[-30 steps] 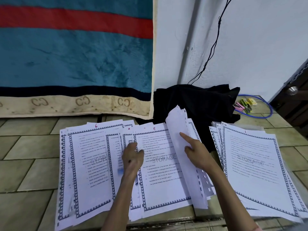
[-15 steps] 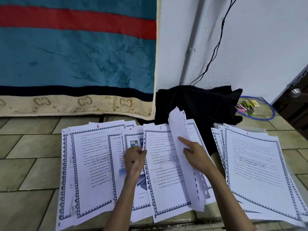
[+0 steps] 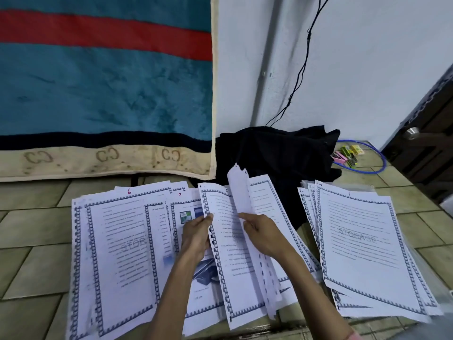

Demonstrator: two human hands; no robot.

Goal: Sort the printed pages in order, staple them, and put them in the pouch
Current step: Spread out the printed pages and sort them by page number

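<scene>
Printed pages with blue patterned borders lie fanned out on the tiled surface. A page marked 6 (image 3: 117,244) tops the left pile and a page with pictures (image 3: 188,212) lies beside it. My left hand (image 3: 196,235) pinches the left edge of a bordered page (image 3: 232,263) in the middle. My right hand (image 3: 263,233) holds several pages (image 3: 241,190) lifted on edge above that pile. A separate stack marked 1 (image 3: 360,249) lies to the right. Small coloured staplers (image 3: 345,154) sit at the back right.
A black cloth (image 3: 277,153) is bunched against the wall behind the pages. A blue cable loop (image 3: 377,165) circles the staplers. A teal and red blanket (image 3: 105,89) hangs on the left. A dark door (image 3: 426,143) stands at the right.
My left hand went from resting flat on the pages to pinching the middle page's left edge and pulling it rightward, uncovering the picture page. My right hand closed on the lifted pages.
</scene>
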